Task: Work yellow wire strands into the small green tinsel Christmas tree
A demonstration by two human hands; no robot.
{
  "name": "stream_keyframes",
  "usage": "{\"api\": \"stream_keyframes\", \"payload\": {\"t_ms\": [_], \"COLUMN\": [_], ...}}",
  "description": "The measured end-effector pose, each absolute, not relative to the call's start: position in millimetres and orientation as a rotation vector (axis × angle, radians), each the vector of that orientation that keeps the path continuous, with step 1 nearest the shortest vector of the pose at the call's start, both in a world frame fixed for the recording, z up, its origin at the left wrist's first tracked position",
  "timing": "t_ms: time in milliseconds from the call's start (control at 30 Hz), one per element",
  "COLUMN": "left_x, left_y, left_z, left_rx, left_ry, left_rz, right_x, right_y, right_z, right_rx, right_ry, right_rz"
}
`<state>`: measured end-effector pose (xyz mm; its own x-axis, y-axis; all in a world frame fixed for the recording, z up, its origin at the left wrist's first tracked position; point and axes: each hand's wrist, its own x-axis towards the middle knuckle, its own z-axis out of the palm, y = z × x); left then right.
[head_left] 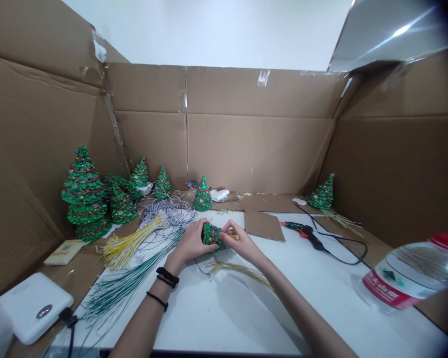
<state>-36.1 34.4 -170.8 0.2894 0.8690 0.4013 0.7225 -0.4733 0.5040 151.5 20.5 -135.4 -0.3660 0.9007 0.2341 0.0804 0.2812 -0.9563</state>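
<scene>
Between my hands, just over the white tabletop (209, 308), a small green Christmas tree (210, 234) lies on its side. My left hand (192, 242) is wrapped around its wider left end, thumb along the near side. The fingers of my right hand (239, 242) pinch a short tan stick-like tool (233, 236) against the tree's right part; its tip is hidden. A bundle of pale yellow strands (242, 270) lies below my right hand. Dark green wires (134, 278) fan out left of my left wrist, beside a bunch of yellow strands (134, 243).
Several decorated trees stand at the back left, the tallest tree (82, 194) near the cardboard wall (37, 139). A glue gun (304, 232), a cardboard piece (264, 224) and a water bottle (406, 278) are on the right. A white power bank (35, 306) sits front left.
</scene>
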Motion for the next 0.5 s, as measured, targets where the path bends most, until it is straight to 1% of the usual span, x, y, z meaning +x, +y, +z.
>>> {"api": "stream_keyframes", "payload": {"t_ms": [133, 367, 500], "left_x": [-34.2, -33.2, -33.0], "left_y": [35.0, 32.8, 31.5], "left_z": [-170.1, -168.6, -166.4], "left_rx": [2.361, 2.341, 2.327], "left_ry": [1.478, 1.487, 1.495], "left_rz": [0.942, 0.929, 0.921], "right_x": [149.1, 149.3, 147.5], "right_y": [18.4, 23.7, 16.2], "right_z": [-132.2, -167.2, -161.4], "right_rx": [-0.835, -0.938, -0.818], "right_ry": [-1.774, -1.603, -1.676], "right_rz": [1.181, 1.150, 1.166]}}
